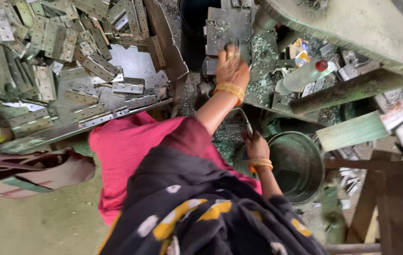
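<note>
both hands outstretched, fingers curled

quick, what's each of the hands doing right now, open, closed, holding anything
Left hand: pressed on the grey machine block, fingers bent; whether it grips anything cannot be told.
Right hand: closed around a thin dark lever handle beside the metal bucket.

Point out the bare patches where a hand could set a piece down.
Bare sheet shows in the tray, between the hinge pile and the hinges along its front edge. The floor lower left is bare. Around the left hand the machine bed is crowded with metal chips.
</note>
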